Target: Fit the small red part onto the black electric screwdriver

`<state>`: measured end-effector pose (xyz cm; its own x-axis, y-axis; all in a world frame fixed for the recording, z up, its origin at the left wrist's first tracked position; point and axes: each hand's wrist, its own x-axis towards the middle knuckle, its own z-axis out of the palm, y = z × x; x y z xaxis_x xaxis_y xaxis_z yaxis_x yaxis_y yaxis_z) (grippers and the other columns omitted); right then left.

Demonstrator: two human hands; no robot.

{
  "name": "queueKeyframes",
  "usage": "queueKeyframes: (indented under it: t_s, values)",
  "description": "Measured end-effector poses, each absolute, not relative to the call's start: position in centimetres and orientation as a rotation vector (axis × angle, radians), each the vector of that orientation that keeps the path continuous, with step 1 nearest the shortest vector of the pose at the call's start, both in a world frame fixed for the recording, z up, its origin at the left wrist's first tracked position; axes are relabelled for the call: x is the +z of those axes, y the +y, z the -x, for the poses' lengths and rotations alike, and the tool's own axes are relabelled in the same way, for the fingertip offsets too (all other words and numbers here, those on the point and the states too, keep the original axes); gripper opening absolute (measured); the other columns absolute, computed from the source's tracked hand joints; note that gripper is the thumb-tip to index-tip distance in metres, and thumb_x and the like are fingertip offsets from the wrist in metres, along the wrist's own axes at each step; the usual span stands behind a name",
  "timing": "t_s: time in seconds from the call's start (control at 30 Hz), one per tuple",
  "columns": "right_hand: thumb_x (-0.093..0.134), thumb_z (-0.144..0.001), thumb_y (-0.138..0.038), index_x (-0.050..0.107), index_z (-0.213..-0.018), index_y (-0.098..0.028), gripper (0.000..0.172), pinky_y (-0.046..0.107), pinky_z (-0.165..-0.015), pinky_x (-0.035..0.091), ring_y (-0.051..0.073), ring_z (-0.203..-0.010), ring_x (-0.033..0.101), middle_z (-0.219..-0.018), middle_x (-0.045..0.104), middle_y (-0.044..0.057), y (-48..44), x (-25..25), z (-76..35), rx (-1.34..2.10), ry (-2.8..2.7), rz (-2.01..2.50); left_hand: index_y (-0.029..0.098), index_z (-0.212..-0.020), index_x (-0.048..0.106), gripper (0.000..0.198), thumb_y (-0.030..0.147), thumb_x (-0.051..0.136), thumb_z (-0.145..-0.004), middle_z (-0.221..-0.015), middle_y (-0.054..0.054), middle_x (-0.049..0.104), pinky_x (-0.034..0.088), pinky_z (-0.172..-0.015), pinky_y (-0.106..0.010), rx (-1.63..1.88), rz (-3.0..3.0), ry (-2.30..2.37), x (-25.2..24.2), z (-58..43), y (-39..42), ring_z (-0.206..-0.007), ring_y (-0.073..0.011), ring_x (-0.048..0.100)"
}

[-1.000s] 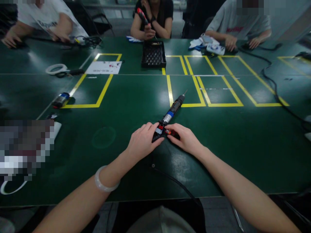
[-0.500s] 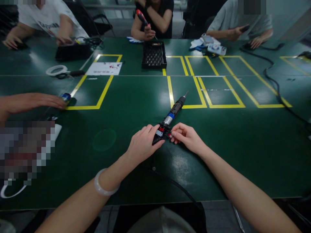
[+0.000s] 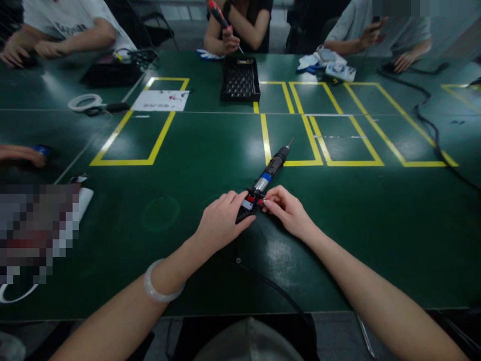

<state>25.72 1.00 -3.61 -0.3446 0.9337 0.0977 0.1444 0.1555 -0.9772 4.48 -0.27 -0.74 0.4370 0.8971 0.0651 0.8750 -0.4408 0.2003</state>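
Note:
An electric screwdriver (image 3: 265, 179) with its inner parts exposed lies slantwise on the green table, its thin bit pointing away to the upper right. My left hand (image 3: 222, 214) is closed around its near end, thumb and fingers on either side of a red and a grey part. Close by on the right, my right hand (image 3: 287, 211) pinches a small red piece (image 3: 261, 202) between thumb and fingertips, right beside the screwdriver's body. What the piece is exactly is too small to tell. A black cord (image 3: 276, 287) runs from the near end over the table's front edge.
Yellow tape (image 3: 124, 162) marks rectangles on the table (image 3: 203, 140). Farther back are a black tray (image 3: 240, 95), a white sheet (image 3: 160, 102), gloves (image 3: 310, 64) and a white tape roll (image 3: 85, 103). Several people sit around, one holding a red screwdriver (image 3: 218, 12). A thick cable (image 3: 428, 128) lies at right.
My right hand has brought the red piece slightly up and closer to the screwdriver. My left hand keeps its hold. The neighbour's hand at left has moved away leftward with a blue object.

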Motion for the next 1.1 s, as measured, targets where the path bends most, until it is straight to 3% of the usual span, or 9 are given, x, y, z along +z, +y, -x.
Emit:
queueKeyframes:
  t_s: [0.1, 0.27, 0.47, 0.6, 0.8, 1.1]
  values:
    - [0.055, -0.097, -0.028, 0.055, -0.099, -0.022, 0.006, 0.028, -0.068, 0.045, 0.015, -0.072, 0.056, -0.083, 0.059, 0.001, 0.95, -3.30, -25.80, 0.977, -1.914, 1.089, 0.017, -0.135, 0.051, 0.054, 0.050, 0.055, -0.093, -0.111, -0.009, 0.061, 0.050, -0.080, -0.034, 0.240, -2.539, 1.574, -0.76, -4.47, -0.22, -0.102, -0.0236, 0.059]
    - [0.052, -0.098, -0.022, 0.058, -0.101, -0.021, 0.007, 0.034, -0.083, 0.047, 0.022, -0.095, 0.059, -0.101, 0.062, 0.008, 0.82, -3.02, -26.02, 0.662, -2.239, 1.076, 0.018, -0.135, 0.051, 0.053, 0.050, 0.055, -0.093, -0.111, -0.009, 0.061, 0.051, -0.082, -0.036, 0.265, -2.524, 1.564, -0.81, -4.48, -0.27, -0.103, -0.0245, 0.059]
    - [0.052, -0.098, -0.020, 0.059, -0.104, -0.021, 0.009, 0.035, -0.082, 0.047, 0.023, -0.095, 0.059, -0.106, 0.063, 0.009, 0.69, -3.28, -26.04, 0.486, -2.308, 1.104, 0.022, -0.130, 0.054, 0.043, 0.037, 0.061, -0.091, -0.131, -0.010, 0.052, 0.052, -0.090, -0.037, 0.509, -2.501, 1.482, -0.88, -4.57, -0.39, -0.113, -0.0246, 0.054]
    - [0.055, -0.096, -0.021, 0.057, -0.102, -0.022, 0.007, 0.035, -0.080, 0.045, 0.023, -0.092, 0.058, -0.101, 0.064, 0.008, 0.79, -3.48, -25.94, 0.459, -2.305, 1.126, 0.024, -0.119, 0.062, 0.026, 0.029, 0.055, -0.094, -0.136, -0.008, 0.050, 0.051, -0.092, -0.038, 0.548, -2.544, 1.378, -0.76, -4.61, -0.35, -0.112, -0.0231, 0.053]
    - [0.057, -0.095, -0.022, 0.056, -0.097, -0.022, 0.003, 0.034, -0.079, 0.045, 0.022, -0.090, 0.057, -0.098, 0.063, 0.007, 0.79, -3.59, -25.73, 0.469, -2.299, 1.128, 0.024, -0.117, 0.063, 0.025, 0.029, 0.054, -0.095, -0.135, -0.008, 0.053, 0.049, -0.095, -0.039, 0.513, -2.559, 1.340, -0.70, -4.77, -0.24, -0.116, -0.0238, 0.052]
    - [0.056, -0.086, -0.015, 0.052, -0.090, -0.022, 0.009, 0.029, -0.069, 0.046, 0.016, -0.074, 0.055, -0.084, 0.056, 0.002, 0.74, -2.82, -25.49, 0.716, -1.959, 1.071, 0.019, -0.139, 0.043, 0.053, 0.036, 0.060, -0.092, -0.137, -0.011, 0.052, 0.047, -0.101, -0.038, 0.509, -2.517, 1.444, -0.99, -4.89, -0.28, -0.120, -0.0243, 0.052]
